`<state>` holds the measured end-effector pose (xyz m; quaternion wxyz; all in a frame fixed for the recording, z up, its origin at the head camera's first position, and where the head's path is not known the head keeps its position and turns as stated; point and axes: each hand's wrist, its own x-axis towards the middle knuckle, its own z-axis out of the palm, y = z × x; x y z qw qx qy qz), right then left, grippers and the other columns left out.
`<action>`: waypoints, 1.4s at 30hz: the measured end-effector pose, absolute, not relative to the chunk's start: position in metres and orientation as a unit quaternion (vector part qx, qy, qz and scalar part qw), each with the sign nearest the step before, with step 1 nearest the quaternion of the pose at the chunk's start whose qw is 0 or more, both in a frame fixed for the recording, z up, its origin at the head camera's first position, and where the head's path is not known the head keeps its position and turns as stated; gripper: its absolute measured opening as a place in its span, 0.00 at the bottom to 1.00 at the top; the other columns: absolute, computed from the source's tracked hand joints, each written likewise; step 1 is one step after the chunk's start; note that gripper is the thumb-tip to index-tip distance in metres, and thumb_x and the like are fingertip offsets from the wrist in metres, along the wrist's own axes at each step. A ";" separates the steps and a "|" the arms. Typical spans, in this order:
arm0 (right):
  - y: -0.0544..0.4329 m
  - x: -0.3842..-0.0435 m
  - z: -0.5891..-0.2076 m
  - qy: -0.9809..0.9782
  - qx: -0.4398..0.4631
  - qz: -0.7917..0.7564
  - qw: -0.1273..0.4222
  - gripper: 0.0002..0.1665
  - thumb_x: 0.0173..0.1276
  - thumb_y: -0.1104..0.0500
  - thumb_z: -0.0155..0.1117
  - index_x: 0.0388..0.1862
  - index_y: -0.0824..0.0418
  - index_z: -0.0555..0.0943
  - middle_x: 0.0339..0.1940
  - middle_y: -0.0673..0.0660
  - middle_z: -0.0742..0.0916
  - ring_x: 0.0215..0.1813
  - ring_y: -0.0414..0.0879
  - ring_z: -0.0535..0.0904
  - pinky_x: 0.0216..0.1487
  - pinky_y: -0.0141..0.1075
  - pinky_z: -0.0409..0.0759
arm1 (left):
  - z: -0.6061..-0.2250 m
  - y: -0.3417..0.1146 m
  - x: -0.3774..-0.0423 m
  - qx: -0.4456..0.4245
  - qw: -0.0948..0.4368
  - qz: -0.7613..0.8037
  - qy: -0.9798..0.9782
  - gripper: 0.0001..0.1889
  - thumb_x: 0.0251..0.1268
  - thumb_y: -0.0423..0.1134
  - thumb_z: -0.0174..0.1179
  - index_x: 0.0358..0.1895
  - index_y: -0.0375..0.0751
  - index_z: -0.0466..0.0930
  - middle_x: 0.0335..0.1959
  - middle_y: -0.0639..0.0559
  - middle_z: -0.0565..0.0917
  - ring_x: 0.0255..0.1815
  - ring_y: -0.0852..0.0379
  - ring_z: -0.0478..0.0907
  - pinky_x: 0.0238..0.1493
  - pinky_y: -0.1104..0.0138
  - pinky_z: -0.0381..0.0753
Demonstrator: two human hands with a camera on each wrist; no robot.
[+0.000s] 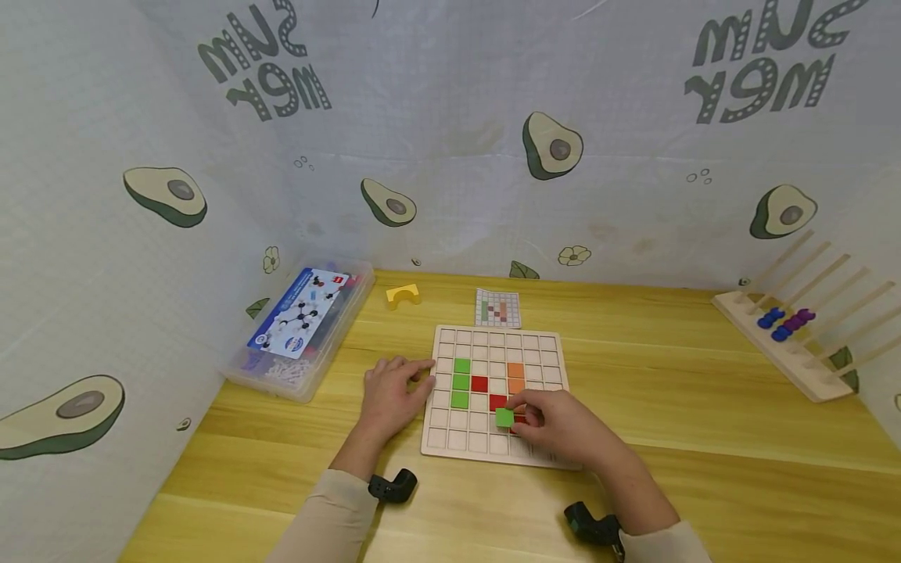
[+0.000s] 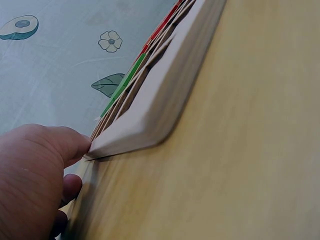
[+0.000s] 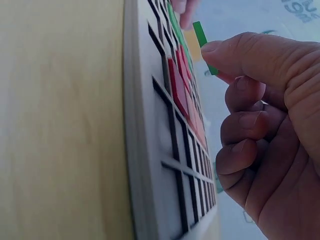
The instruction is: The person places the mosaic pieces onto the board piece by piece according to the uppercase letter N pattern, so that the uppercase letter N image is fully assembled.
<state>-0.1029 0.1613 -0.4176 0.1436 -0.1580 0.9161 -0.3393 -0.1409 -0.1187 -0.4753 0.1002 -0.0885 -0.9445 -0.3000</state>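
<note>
My right hand [image 1: 566, 426] pinches a green square tile [image 1: 504, 418] between thumb and fingers, over the lower middle of a wooden grid board [image 1: 457, 440]. In the right wrist view the tile [image 3: 201, 36] is seen edge-on, raised above the board, with the other fingers curled below. On the board, green tiles [image 1: 461, 382] form a column at left. Red tiles [image 1: 479, 384] run diagonally down to the right, the lowest partly behind my fingers. Orange tiles [image 1: 516, 370] stand in a column at right. My left hand [image 1: 394, 395] rests at the board's left edge, thumb and forefinger extended toward it.
Behind the board lies a small printed grid card [image 1: 497, 298] with coloured squares. A yellow arch block [image 1: 403, 294] and a clear plastic case [image 1: 310, 371] are at left. At far right stands a wooden peg rack [image 1: 767, 336] with blue and purple beads.
</note>
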 end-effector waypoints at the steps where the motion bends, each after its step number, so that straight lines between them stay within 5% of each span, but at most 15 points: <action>1: 0.159 -0.103 -0.419 0.915 -0.164 -0.341 0.142 0.10 0.67 0.58 0.71 0.47 0.52 0.86 0.21 0.46 0.72 0.26 0.36 0.66 0.30 0.30 0.66 | -0.476 -0.119 -0.141 -0.088 0.100 -0.300 -0.945 0.16 0.69 0.50 0.64 0.57 0.57 0.87 0.36 0.58 0.83 0.38 0.56 0.69 0.45 0.59 0.61; 42: 0.102 -0.105 -0.426 0.932 -0.232 -0.263 0.087 0.10 0.66 0.59 0.70 0.47 0.54 0.86 0.17 0.43 0.72 0.22 0.35 0.64 0.28 0.31 0.63 | -0.473 -0.114 -0.139 -0.086 0.097 -0.294 -0.947 0.16 0.70 0.51 0.63 0.58 0.57 0.87 0.36 0.58 0.83 0.39 0.56 0.70 0.46 0.58 0.63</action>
